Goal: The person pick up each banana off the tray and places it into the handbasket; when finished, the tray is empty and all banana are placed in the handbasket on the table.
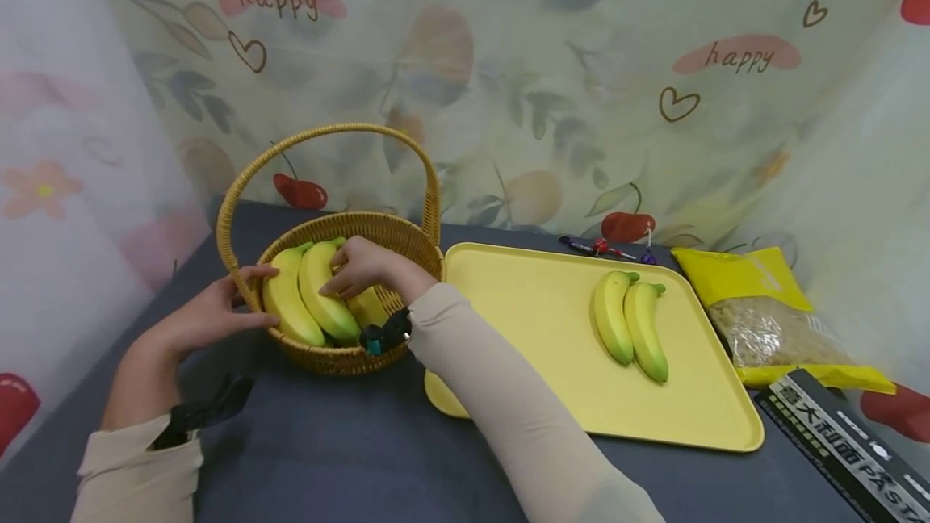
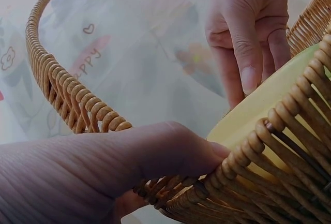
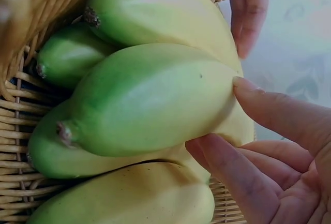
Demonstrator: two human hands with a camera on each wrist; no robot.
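Note:
Several yellow bananas with green tips lie in a round wicker basket (image 1: 345,360) at the left of the table. My right hand (image 1: 370,265) reaches in over the rim and pinches one banana (image 3: 150,100) between thumb and fingertips. Beneath and beside it are other bananas (image 3: 139,195), partly covered. My left hand (image 1: 199,313) grips the basket's left rim near the handle base, its thumb (image 2: 191,149) over the rim and close to a banana (image 2: 264,100). The left fingers are partly hidden by the wicker.
A yellow tray (image 1: 523,329) sits right of the basket, with two bananas (image 1: 628,321) on it. Pens or wrapped sweets (image 1: 599,248) lie behind it. A yellow packet (image 1: 763,329) and a black pasta box (image 1: 843,446) are at the right. The basket's tall handle (image 1: 327,131) arches above.

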